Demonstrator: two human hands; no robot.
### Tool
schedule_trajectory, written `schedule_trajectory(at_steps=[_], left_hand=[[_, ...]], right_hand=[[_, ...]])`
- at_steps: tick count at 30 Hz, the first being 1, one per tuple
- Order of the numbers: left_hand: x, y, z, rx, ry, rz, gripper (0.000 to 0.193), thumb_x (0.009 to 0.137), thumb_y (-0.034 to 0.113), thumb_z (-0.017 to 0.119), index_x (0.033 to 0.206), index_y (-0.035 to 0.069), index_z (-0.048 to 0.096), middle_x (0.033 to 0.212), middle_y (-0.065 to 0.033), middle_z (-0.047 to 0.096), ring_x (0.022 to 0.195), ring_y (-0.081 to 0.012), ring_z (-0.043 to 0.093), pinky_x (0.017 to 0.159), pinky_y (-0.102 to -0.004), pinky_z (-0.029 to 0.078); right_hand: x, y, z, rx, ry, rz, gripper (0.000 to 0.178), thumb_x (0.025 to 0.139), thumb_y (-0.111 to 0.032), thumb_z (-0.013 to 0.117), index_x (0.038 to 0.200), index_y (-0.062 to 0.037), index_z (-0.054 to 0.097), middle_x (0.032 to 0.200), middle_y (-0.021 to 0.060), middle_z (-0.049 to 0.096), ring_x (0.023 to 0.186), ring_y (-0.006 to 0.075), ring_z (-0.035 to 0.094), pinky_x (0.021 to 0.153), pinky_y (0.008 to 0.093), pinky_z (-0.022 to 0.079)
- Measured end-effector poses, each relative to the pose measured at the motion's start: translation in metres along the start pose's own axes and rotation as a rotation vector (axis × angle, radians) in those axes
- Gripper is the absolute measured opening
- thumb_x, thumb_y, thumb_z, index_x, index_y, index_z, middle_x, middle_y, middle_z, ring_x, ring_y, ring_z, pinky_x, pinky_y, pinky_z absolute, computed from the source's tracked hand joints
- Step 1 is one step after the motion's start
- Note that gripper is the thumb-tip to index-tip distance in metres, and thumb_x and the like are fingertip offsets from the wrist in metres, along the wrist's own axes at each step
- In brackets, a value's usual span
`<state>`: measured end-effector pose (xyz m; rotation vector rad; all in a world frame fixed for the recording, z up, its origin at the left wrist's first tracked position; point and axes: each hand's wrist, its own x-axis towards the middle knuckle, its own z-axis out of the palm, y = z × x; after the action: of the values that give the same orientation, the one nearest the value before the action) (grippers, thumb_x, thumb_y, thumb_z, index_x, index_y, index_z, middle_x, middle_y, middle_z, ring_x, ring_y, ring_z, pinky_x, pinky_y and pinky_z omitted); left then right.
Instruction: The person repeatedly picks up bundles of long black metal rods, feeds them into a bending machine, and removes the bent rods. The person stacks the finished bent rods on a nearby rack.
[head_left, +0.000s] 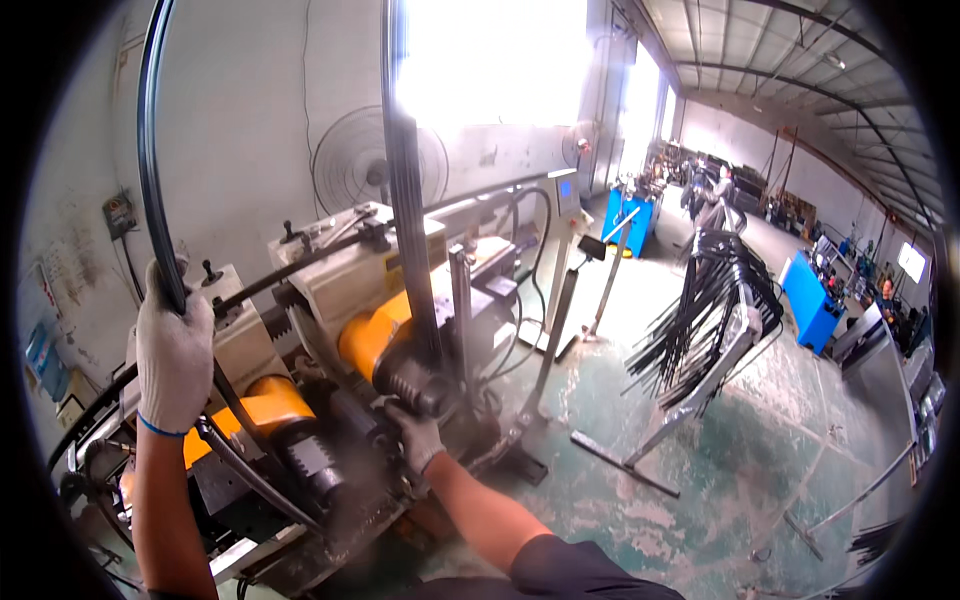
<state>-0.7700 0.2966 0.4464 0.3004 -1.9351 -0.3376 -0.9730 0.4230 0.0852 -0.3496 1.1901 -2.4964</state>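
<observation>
My left hand (172, 355), in a white work glove, grips a long dark bent tube (150, 150) that curves up past the top of the view. My right hand (415, 435), also gloved, rests on the base of a second dark tube (405, 200), which stands upright out of the machine. Both tubes sit in a cream bending machine (340, 270) with orange motor housings (375, 340).
A metal rack (710, 310) loaded with several bent dark tubes stands on the green floor to the right. A wall fan (375, 165) hangs behind the machine. Blue workbenches (812, 300) and other people are far back in the hall.
</observation>
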Motion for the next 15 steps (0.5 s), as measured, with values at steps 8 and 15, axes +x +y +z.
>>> schedule_trajectory(at_steps=[8,15], left_hand=[[-0.002,0.005,0.006,-0.037,-0.066,-0.122,0.026,0.098,0.003,0.057,0.124,0.0,0.052,0.082,-0.0133,0.057,0.071,-0.0235,0.06,0.069,-0.0372,0.052],[-0.003,-0.001,0.006,-0.011,-0.066,-0.104,0.026,0.097,0.003,0.058,0.122,-0.001,0.052,0.082,-0.0151,0.057,0.071,-0.0245,0.059,0.068,-0.0383,0.05]], right_hand=[[0.013,0.019,-0.037,-0.308,-0.156,-0.119,0.03,0.093,-0.016,0.073,0.119,-0.0013,0.068,0.109,0.0067,0.071,0.098,0.0159,0.066,0.082,0.0333,0.053],[-0.005,-0.012,-0.009,-0.102,-0.007,0.124,0.031,0.093,-0.014,0.073,0.12,-0.0005,0.068,0.112,0.0068,0.07,0.099,0.0175,0.067,0.082,0.0328,0.053]])
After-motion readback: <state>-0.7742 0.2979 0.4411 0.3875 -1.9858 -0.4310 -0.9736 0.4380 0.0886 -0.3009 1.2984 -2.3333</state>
